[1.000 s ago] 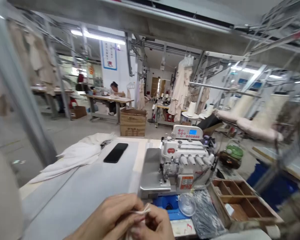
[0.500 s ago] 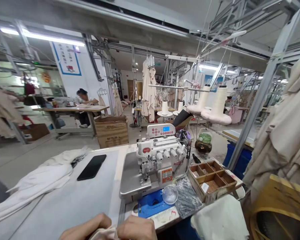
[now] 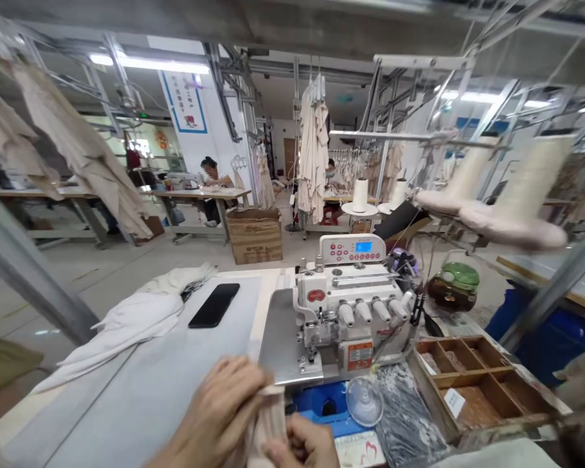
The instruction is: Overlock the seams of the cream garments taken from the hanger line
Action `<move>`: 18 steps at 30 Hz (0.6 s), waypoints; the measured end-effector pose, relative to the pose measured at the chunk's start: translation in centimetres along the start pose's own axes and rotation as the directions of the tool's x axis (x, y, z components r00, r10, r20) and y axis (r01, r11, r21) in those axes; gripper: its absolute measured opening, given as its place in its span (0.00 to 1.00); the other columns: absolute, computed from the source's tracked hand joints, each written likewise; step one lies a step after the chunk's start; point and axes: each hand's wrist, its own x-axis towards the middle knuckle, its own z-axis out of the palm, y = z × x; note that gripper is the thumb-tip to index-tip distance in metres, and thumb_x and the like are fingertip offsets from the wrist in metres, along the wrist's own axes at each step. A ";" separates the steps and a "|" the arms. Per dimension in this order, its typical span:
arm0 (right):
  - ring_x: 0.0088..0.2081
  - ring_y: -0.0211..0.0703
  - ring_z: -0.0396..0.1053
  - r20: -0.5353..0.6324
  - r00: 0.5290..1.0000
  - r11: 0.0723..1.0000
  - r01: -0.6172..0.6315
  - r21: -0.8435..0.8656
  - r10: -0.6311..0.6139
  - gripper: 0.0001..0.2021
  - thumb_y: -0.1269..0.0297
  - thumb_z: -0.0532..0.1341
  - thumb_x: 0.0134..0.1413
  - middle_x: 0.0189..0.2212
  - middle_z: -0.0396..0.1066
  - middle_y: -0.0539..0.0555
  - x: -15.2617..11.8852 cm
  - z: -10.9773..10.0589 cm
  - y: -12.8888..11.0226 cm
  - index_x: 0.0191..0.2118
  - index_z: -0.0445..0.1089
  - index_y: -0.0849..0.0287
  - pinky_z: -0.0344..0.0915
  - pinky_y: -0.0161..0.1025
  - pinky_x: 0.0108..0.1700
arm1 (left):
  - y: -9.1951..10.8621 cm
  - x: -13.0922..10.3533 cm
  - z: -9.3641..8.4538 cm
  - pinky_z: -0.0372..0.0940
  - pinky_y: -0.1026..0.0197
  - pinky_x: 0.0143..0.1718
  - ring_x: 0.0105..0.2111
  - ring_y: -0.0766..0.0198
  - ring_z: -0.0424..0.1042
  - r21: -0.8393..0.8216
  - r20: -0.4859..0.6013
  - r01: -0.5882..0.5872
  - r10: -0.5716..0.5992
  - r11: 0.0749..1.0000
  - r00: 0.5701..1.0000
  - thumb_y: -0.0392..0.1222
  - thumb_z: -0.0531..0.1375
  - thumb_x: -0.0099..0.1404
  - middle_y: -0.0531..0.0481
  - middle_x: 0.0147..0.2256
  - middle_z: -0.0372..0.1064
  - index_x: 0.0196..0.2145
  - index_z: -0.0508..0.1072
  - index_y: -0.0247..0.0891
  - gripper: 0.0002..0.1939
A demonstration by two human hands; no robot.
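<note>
A piece of beige fabric [image 3: 269, 426] is bunched between my two hands at the bottom centre. My left hand [image 3: 219, 416] closes over its left side, slightly blurred, with the knuckles up. My right hand [image 3: 308, 445] pinches the fabric's right edge between thumb and fingers. Just beyond my hands stands a white overlock sewing machine [image 3: 355, 296] with a lit blue display. Its metal plate [image 3: 280, 338] lies right ahead of my left hand. Close to my right hand are a blue tray [image 3: 322, 403] and a clear round dish [image 3: 364, 401].
On the table [image 3: 160, 390] lie a black phone [image 3: 214, 305] and white cloth [image 3: 136, 318]. A wooden compartment box [image 3: 482, 383] sits to the right. Thread cones [image 3: 536, 175] stand above it. Behind are a cardboard box [image 3: 255, 237], hanging garments [image 3: 314, 156] and a person [image 3: 208, 175] at another table.
My view has turned right and dropped, so the machine appears nearer. My hands have risen into view with the beige fabric, and more of it shows.
</note>
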 end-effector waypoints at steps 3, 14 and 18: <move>0.25 0.35 0.47 -0.088 0.995 0.998 -0.046 0.046 0.050 0.20 0.51 0.60 0.61 0.21 0.48 0.43 0.4 -0.5 0.2 0.24 0.60 0.57 0.47 0.33 0.26 | -1.2 2.5 1.7 0.60 0.61 0.34 0.30 0.63 0.68 -0.087 0.104 0.193 -0.184 0.977 0.978 0.46 0.53 0.75 0.53 0.25 0.71 0.27 0.71 0.39 0.20; 0.32 0.47 0.72 -0.043 0.987 0.951 -0.140 0.275 0.157 0.19 0.47 0.67 0.58 0.30 0.77 0.56 1.2 -1.5 0.6 0.41 0.83 0.59 0.69 0.36 0.34 | -1.3 4.3 1.0 0.63 0.62 0.39 0.32 0.64 0.71 -0.516 0.385 0.593 -0.451 0.618 0.805 0.51 0.65 0.65 0.50 0.28 0.76 0.29 0.81 0.37 0.14; 0.25 0.41 0.65 -0.055 0.994 0.977 -0.079 0.198 0.092 0.18 0.47 0.68 0.56 0.22 0.72 0.51 2.1 -1.3 -0.8 0.30 0.82 0.59 0.64 0.33 0.27 | -1.3 4.3 0.8 0.62 0.64 0.34 0.31 0.64 0.70 -0.518 0.411 0.637 -0.487 0.571 0.771 0.49 0.65 0.62 0.50 0.28 0.74 0.29 0.78 0.35 0.13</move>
